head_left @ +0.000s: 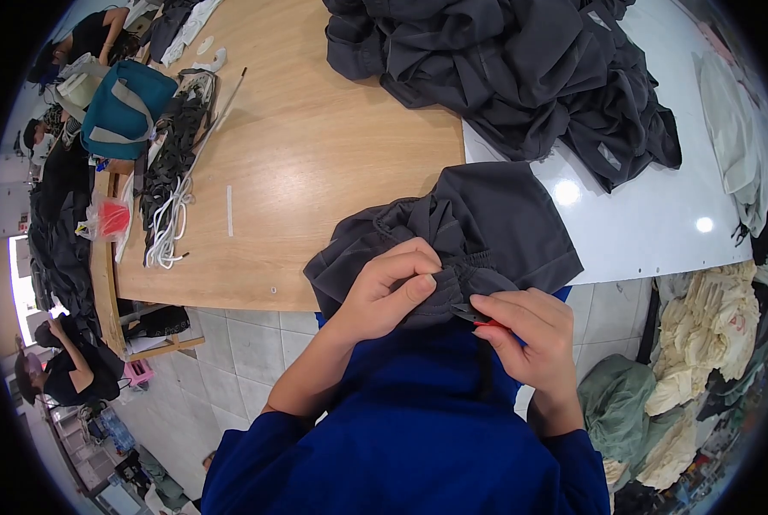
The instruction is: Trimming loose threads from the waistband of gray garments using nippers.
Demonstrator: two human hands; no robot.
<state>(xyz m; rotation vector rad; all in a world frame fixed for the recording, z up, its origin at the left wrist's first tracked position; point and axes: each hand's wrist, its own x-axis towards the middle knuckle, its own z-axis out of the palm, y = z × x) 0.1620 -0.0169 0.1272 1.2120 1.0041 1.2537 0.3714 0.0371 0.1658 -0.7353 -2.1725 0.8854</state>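
Observation:
A dark grey garment [487, 227] with a gathered elastic waistband lies over the near edge of the wooden table [315, 154]. My left hand [388, 287] pinches the waistband between thumb and fingers. My right hand [530, 335] holds a small red-handled cutting tool [478, 319] with its dark tip against the waistband fabric. Both forearms in blue sleeves come up from the lower edge.
A big heap of dark grey garments [521, 69] covers the far table. White cords [169, 223] and black straps lie at the left by a teal bag [126, 107]. Pale clothes [701, 343] pile on the floor at the right. Other people work at the left.

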